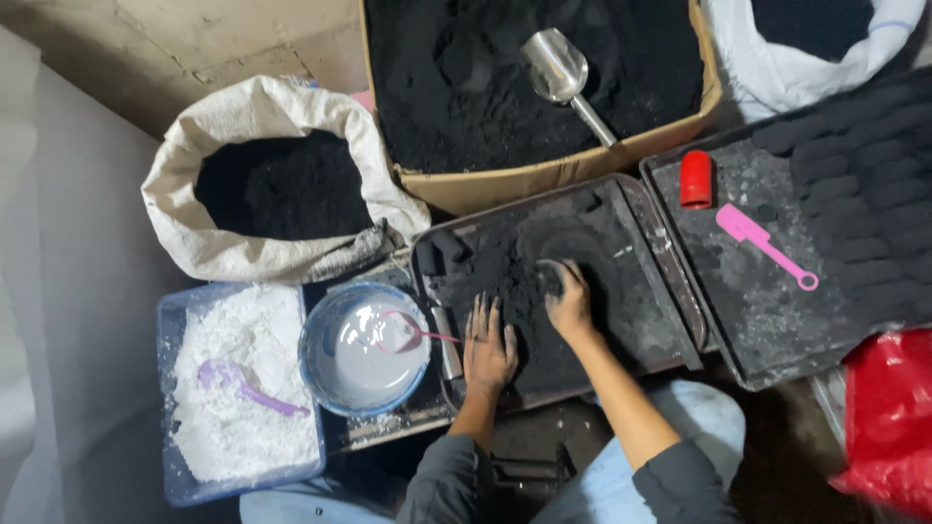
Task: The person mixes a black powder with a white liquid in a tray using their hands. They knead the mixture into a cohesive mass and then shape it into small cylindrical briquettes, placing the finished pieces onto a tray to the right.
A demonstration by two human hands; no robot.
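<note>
Head view: left hand [488, 347] flat, right hand [566, 299] cupping black powder [524, 291], mid-tray [670, 254].

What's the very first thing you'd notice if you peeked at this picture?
Black powder is everywhere: it fills the cardboard box at the top, where a shiny metal scoop lies, and the white sack on the left. In the middle, the left hand and right hand press into powder on a dark tray. At the lower left, bright white powder in a blue tub stands out.
</note>
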